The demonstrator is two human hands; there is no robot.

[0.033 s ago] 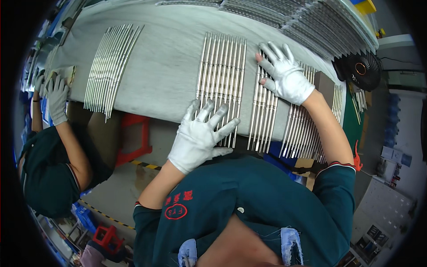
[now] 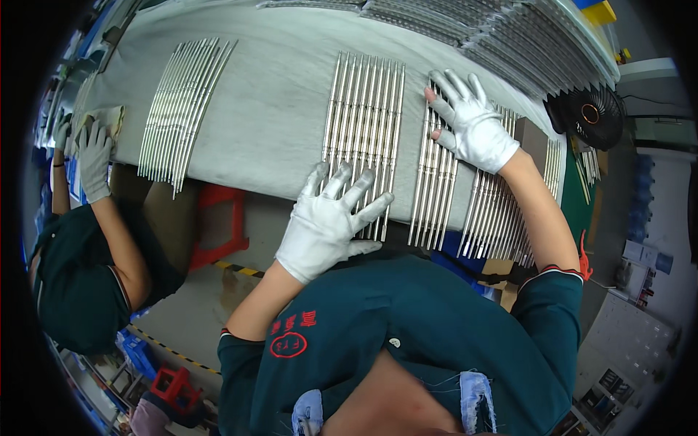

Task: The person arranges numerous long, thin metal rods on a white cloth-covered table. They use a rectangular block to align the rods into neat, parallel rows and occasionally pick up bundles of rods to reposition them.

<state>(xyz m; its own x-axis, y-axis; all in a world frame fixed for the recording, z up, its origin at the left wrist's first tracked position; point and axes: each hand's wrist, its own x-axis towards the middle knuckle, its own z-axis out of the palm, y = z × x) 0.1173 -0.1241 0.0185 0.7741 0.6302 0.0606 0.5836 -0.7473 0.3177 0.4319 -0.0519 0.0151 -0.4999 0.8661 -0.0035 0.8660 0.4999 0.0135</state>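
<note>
Shiny metal rods lie in side-by-side groups on a grey covered table (image 2: pixel 269 131). My left hand (image 2: pixel 327 218), in a white glove, rests with fingers spread on the near ends of the middle rod group (image 2: pixel 363 116). My right hand (image 2: pixel 469 120), also in a white glove, lies flat with fingers apart on the far part of the neighbouring rod group (image 2: pixel 432 196). Neither hand grips a rod.
Another rod group (image 2: pixel 182 109) lies to the left and one more (image 2: pixel 502 211) to the right. Stacked rods (image 2: pixel 509 36) fill the table's back. A co-worker's grey gloved hand (image 2: pixel 91 156) touches a cloth at the left. A black fan (image 2: pixel 589 116) stands right; a red stool (image 2: pixel 218 218) stands below the table edge.
</note>
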